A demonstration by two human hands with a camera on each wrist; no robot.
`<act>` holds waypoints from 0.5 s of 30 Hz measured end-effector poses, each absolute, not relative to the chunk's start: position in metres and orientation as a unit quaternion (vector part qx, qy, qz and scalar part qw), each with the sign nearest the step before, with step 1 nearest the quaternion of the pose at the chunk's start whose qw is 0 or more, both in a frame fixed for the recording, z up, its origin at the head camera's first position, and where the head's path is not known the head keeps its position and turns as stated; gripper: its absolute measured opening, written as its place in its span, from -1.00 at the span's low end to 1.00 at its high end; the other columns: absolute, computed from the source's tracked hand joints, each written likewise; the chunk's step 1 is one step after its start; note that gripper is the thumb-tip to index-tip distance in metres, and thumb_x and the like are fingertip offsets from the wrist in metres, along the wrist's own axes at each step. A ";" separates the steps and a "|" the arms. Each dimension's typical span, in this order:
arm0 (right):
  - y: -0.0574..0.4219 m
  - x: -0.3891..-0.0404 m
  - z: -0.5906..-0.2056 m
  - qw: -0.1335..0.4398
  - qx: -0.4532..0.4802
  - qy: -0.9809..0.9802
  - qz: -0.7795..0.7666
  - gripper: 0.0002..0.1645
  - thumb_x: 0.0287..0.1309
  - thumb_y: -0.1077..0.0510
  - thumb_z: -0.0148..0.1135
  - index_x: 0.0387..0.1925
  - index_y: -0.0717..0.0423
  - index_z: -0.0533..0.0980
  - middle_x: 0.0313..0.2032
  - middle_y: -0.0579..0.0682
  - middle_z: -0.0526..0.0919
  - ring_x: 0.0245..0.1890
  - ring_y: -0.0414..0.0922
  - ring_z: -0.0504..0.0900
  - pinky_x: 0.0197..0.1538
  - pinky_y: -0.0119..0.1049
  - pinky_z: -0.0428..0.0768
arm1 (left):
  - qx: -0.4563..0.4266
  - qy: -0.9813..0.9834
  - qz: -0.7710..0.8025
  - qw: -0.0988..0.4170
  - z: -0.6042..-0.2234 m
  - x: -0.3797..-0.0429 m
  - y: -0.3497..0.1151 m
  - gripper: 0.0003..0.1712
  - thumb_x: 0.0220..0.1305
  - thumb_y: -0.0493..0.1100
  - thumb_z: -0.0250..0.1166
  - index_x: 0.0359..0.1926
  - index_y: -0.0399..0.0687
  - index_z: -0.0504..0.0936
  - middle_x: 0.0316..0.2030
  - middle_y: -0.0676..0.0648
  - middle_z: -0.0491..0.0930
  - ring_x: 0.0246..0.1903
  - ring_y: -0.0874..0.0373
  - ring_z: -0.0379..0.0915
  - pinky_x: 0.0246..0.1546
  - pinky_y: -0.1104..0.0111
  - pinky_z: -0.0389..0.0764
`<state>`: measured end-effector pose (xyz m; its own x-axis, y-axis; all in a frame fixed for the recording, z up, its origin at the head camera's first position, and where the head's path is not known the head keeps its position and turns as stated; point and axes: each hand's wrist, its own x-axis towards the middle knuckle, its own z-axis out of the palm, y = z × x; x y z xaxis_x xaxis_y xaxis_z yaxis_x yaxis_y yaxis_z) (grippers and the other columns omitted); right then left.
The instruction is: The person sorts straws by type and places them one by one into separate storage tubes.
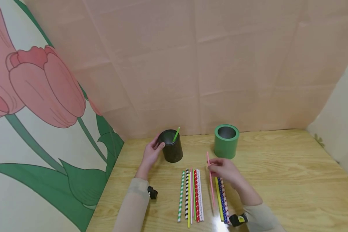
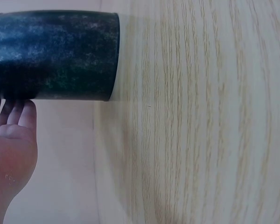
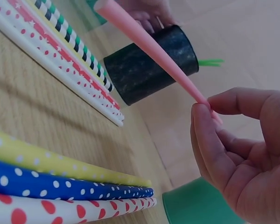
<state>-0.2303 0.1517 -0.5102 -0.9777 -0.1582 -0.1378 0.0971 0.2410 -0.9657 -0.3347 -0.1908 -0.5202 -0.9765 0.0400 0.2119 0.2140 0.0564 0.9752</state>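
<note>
My left hand [image 1: 152, 153] holds the side of a dark black cup [image 1: 173, 151], thumb across its near side and fingers at its left edge. A bright green straw [image 1: 176, 134] leans inside that cup and sticks out over the rim. Between thumb and fingertips my right hand [image 1: 224, 169] pinches a plain pink straw [image 3: 149, 49], raised over the table near its upper part. Beyond that hand stands a green cup [image 1: 226, 146] with a dark inside. Below the pink straw, a yellow straw [image 3: 60, 161], a blue dotted straw [image 3: 70, 182] and a red-spotted white straw [image 3: 88, 210] lie side by side.
A row of several straws [image 1: 197, 196], striped, dotted and plain, lies on the wooden table [image 1: 287, 174] between my forearms. A pinkish-tan sheet [image 1: 235, 64] covers the back wall. At the left is a wall with painted tulips [image 1: 46, 87].
</note>
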 end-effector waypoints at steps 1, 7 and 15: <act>0.152 -0.230 -0.510 0.102 -0.019 0.779 -0.618 -0.46 0.42 0.23 0.31 0.26 0.54 0.49 -0.01 0.31 0.72 -0.14 -0.02 0.77 -0.05 -0.12 0.82 | -0.088 -0.724 -0.681 0.064 -0.521 -0.335 -0.191 -0.27 0.55 -0.26 0.32 0.61 -0.26 0.29 0.57 -0.29 0.26 0.53 -0.18 0.23 0.45 0.16 0.40; 0.155 -0.231 -0.506 0.096 -0.013 0.771 -0.630 -0.43 0.45 0.19 0.32 0.29 0.51 0.48 -0.04 0.24 0.72 -0.15 -0.07 0.76 -0.05 -0.21 0.81 | -0.087 -0.719 -0.686 0.062 -0.520 -0.334 -0.191 -0.28 0.54 -0.28 0.33 0.61 -0.21 0.31 0.57 -0.26 0.25 0.53 -0.16 0.23 0.46 0.15 0.37; 0.151 -0.239 -0.495 0.084 -0.037 0.722 -0.685 -0.47 0.50 0.20 0.27 0.30 0.49 0.41 -0.02 0.25 0.70 -0.12 -0.07 0.76 0.01 -0.24 0.80 | -0.106 -0.717 -0.686 0.061 -0.494 -0.317 -0.187 -0.28 0.53 -0.34 0.32 0.58 -0.40 0.27 0.55 -0.42 0.22 0.51 -0.32 0.19 0.44 0.11 0.39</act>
<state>-0.2390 0.1512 -0.4947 -0.9831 -0.1685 -0.0713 0.0623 0.0576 -0.9964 -0.3167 -0.1873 -0.4940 -0.9700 0.0680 0.2333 0.2361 0.0358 0.9711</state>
